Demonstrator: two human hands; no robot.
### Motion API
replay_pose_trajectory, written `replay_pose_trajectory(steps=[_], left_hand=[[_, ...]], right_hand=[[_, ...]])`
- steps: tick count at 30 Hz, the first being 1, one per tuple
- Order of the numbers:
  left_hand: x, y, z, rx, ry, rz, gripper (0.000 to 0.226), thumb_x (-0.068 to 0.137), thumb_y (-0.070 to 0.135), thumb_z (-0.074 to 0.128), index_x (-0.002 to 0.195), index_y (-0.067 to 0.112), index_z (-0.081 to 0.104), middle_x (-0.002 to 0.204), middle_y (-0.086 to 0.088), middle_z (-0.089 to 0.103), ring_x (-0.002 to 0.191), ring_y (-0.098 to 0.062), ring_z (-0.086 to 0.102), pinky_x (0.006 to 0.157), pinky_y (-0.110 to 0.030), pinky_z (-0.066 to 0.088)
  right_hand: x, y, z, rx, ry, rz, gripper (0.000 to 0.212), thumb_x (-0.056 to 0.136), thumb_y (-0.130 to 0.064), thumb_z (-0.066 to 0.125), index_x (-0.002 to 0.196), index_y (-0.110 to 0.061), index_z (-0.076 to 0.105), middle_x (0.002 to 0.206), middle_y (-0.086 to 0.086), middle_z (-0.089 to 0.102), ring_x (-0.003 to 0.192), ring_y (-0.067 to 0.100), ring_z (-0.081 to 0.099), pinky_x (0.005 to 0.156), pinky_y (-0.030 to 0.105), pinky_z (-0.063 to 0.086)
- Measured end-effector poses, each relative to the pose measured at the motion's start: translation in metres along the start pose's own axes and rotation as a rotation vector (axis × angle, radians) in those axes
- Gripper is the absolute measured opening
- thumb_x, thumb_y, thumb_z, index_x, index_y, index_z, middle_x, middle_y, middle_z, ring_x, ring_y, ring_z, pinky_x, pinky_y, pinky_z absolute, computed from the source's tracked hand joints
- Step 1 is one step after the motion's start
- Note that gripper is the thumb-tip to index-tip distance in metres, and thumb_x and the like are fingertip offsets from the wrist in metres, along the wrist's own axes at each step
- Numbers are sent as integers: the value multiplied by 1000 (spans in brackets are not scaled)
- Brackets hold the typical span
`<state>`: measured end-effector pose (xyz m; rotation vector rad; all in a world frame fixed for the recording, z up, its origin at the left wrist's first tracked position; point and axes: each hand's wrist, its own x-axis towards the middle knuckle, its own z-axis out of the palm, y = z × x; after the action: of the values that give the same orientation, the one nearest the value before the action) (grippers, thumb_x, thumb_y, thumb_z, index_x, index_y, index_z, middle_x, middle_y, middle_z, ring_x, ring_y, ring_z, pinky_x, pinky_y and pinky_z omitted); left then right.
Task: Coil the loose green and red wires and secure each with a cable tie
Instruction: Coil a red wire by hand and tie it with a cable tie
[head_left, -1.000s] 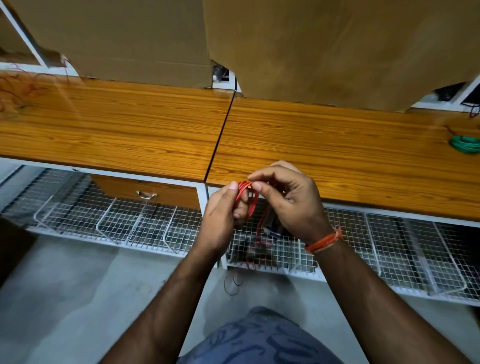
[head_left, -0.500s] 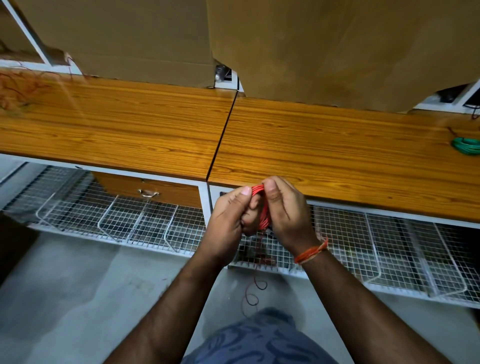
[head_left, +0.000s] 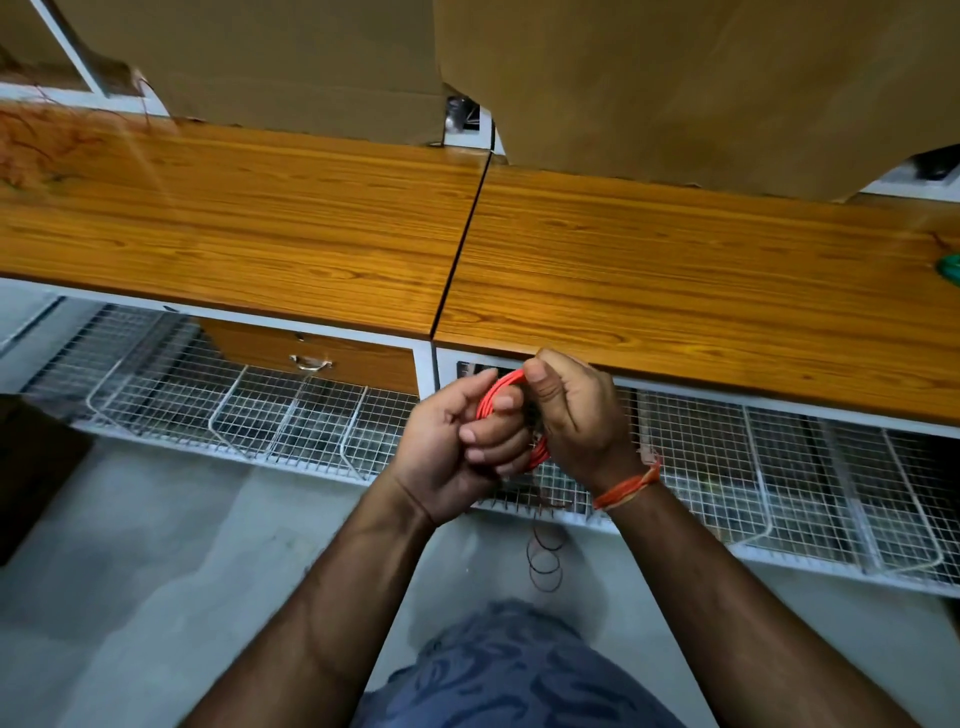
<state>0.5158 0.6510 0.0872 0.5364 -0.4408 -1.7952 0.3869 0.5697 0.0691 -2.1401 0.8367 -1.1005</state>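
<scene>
A small coil of red wire (head_left: 500, 391) sits between both hands, just below the front edge of the wooden desk (head_left: 675, 291). My left hand (head_left: 457, 447) curls its fingers through the coil from the left. My right hand (head_left: 576, 410) pinches the coil's top with thumb and forefinger. A loose tail of the red wire (head_left: 544, 561) hangs down in loops under the hands. A green wire coil (head_left: 950, 270) lies on the desk at the far right edge, mostly cut off by the frame. No cable tie is visible.
Two wooden desktops meet at a dark seam (head_left: 462, 244). Brown cardboard sheets (head_left: 675, 78) stand behind them. White wire mesh trays (head_left: 234, 410) run under the desk, beside a drawer with a metal handle (head_left: 310, 362). Thin reddish wires (head_left: 36, 145) lie at the far left.
Both hands have dropped slightly below the desk edge and closed together. The red coil has grown rounder, and the hanging tail has shortened and curled into loops.
</scene>
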Motion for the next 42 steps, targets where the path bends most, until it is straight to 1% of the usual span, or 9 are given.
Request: replay_pose_trajectory(steps=[7, 11, 14, 17, 22, 26, 30, 35, 42], left_hand=[[-6, 7, -14, -64, 195, 81, 45, 106, 32, 34, 66, 20, 52, 41, 13, 27, 39, -7, 9, 40, -21, 14], [-13, 25, -31, -90, 271, 191, 43, 108, 31, 33, 70, 19, 49, 42, 13, 28, 32, -1, 20, 38, -19, 16], [-17, 39, -42, -119, 297, 272, 42, 108, 30, 33, 71, 20, 48, 42, 12, 29, 32, -1, 24, 38, -18, 17], [-20, 53, -53, -157, 311, 362, 41, 109, 30, 33, 71, 21, 48, 42, 10, 30, 33, -1, 25, 39, -18, 19], [-23, 69, -67, -138, 346, 461, 37, 110, 30, 30, 77, 21, 44, 44, 12, 31, 34, -2, 26, 40, -18, 23], [-26, 68, -74, 160, 433, 539, 35, 112, 27, 29, 83, 18, 46, 51, 10, 34, 41, -4, 28, 46, -22, 24], [-28, 57, -72, 497, 490, 519, 34, 113, 28, 30, 86, 15, 46, 57, 3, 42, 51, -12, 37, 51, -23, 31], [-29, 41, -65, 665, 371, 455, 35, 113, 23, 29, 90, 7, 49, 59, -3, 59, 50, -14, 53, 50, -23, 46], [-26, 34, -56, 675, 214, 380, 32, 107, 30, 35, 86, 8, 46, 54, 7, 36, 48, -9, 26, 48, -25, 21]], right_hand=[[-17, 14, 11, 128, -49, 108, 33, 106, -37, 42, 84, -16, 56, 65, -5, 51, 59, 6, 50, 56, 20, 38], [-37, 32, 14, 280, -22, 335, 4, 97, -28, 62, 100, -29, 63, 80, 7, 63, 76, 29, 64, 68, 46, 56], [-50, 37, 16, 258, 46, 435, 20, 97, -7, 65, 97, -28, 62, 81, 4, 63, 70, 17, 62, 63, 33, 52], [-62, 39, 22, 85, 67, 486, 19, 95, -9, 70, 90, -28, 66, 76, 0, 68, 66, 16, 67, 60, 30, 55], [-74, 25, 25, -194, -143, 317, 14, 88, -15, 79, 89, -28, 73, 84, -16, 67, 80, 3, 63, 67, 11, 44], [-66, 0, 23, -142, -263, 141, 16, 89, -8, 77, 99, -20, 77, 95, -13, 67, 87, 3, 64, 72, 13, 46], [-41, -40, 21, -20, -260, -1, 14, 92, -3, 73, 101, -13, 78, 96, -8, 69, 90, 7, 65, 74, 17, 49], [-15, -66, 29, 154, -186, -55, 14, 91, 1, 72, 101, -8, 75, 98, -1, 72, 94, 18, 70, 81, 36, 57], [5, -67, 35, 319, -34, 112, 25, 90, 2, 73, 95, -22, 69, 90, -10, 68, 77, 6, 65, 65, 19, 49]])
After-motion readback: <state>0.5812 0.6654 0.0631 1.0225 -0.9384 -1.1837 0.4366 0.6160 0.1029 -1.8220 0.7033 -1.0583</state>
